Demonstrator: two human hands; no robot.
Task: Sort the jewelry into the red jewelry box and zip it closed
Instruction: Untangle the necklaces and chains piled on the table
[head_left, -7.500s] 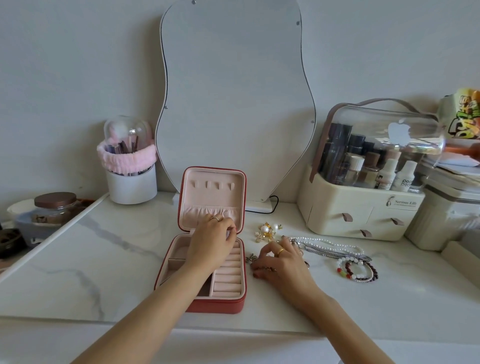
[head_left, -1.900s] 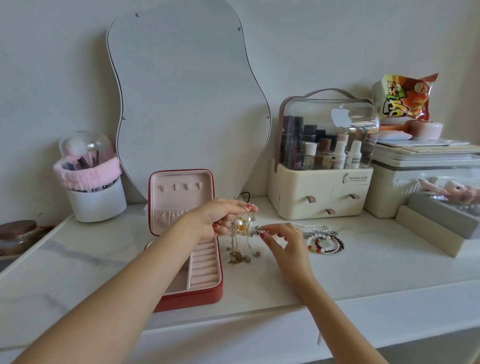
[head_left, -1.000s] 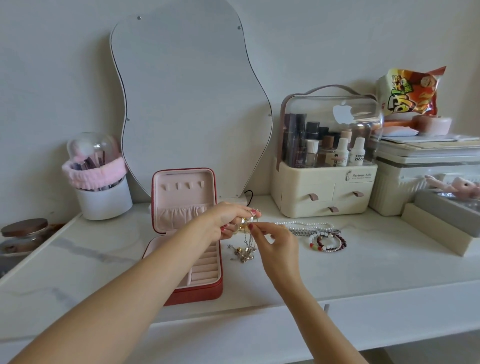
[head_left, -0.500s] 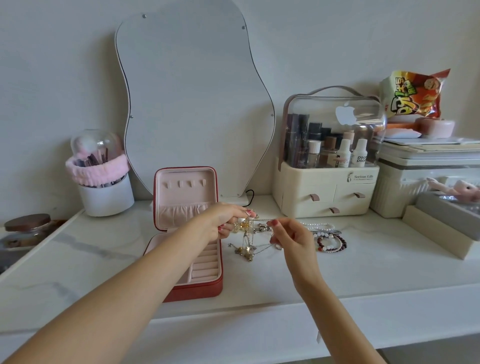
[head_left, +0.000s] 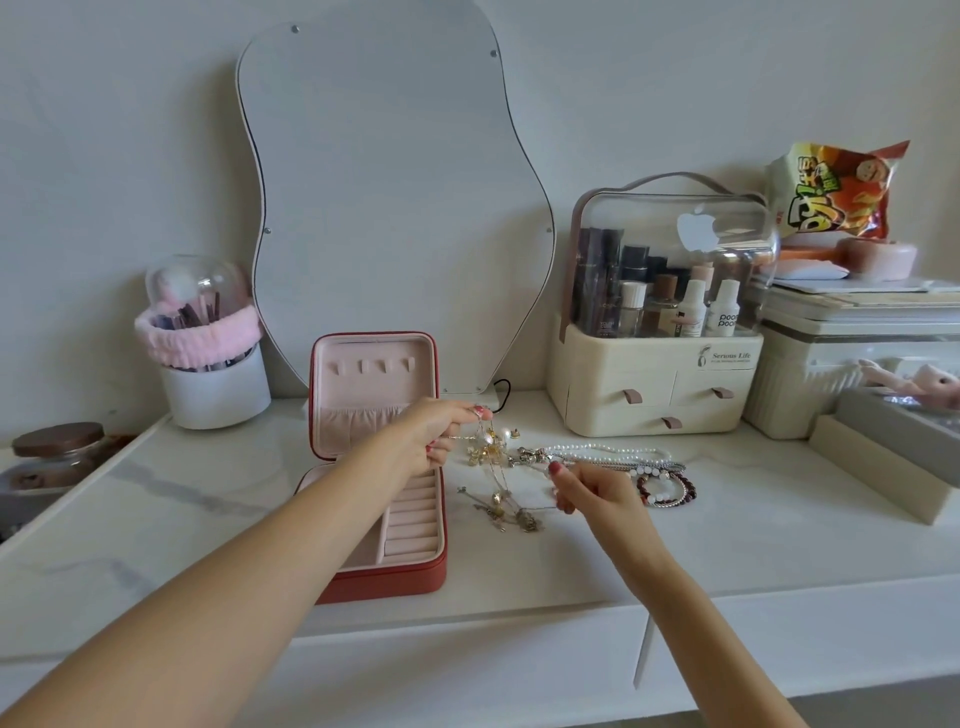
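Observation:
The red jewelry box (head_left: 390, 578) lies open on the marble top, its pink lid upright. To its right my left hand (head_left: 434, 434) pinches the top of a thin gold chain necklace (head_left: 493, 480) that hangs down to the table. My right hand (head_left: 587, 491) pinches the same tangled chain lower down, near pendants (head_left: 511, 514) resting on the table. A gold pearl brooch (head_left: 485, 451) lies behind the chain. A pearl necklace (head_left: 610, 451) and beaded bracelets (head_left: 670, 491) lie further right.
A wavy mirror (head_left: 384, 208) leans on the wall behind the box. A white brush holder (head_left: 215, 384) stands at the left, a cream cosmetics organiser (head_left: 657, 384) at the right, with white storage boxes (head_left: 852, 358) beyond. The table's front edge (head_left: 519, 618) runs below the box.
My right hand has dropped lower and moved right along the chain, stretching it apart from my left hand. The pendants now rest on the table. The camera view has shifted slightly.

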